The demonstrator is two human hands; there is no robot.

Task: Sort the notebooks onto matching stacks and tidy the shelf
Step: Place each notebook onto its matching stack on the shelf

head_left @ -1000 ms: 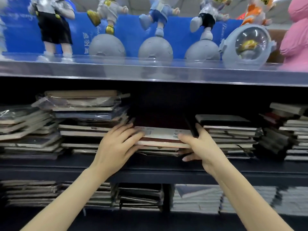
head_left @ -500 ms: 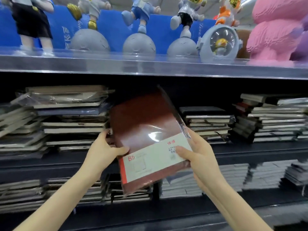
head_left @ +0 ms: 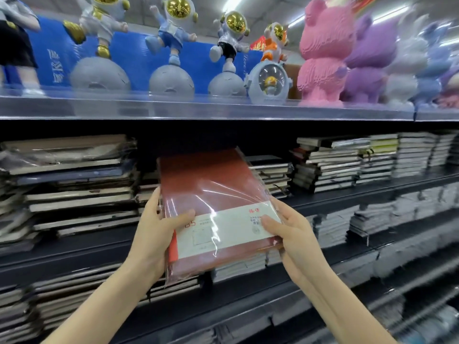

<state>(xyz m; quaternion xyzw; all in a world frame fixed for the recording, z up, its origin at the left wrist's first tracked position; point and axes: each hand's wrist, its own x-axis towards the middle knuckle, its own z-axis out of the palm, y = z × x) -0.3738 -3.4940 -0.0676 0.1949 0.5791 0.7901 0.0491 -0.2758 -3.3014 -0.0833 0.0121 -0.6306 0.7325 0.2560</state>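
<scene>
left hand (head_left: 159,227) gripping the left edge of a red notebook (head_left: 213,194), thumb on top; right hand (head_left: 289,232) pinching its right side, thumb on the white band; notebook in clear plastic wrap, tilted, held in front of the shelf (head_left: 99,247); notebook stacks (head_left: 74,184) packed along it both sides

Wrapped red notebook (head_left: 211,189) between both hands (head_left: 154,234), before dark shelf (head_left: 347,197) of stacks.
</scene>
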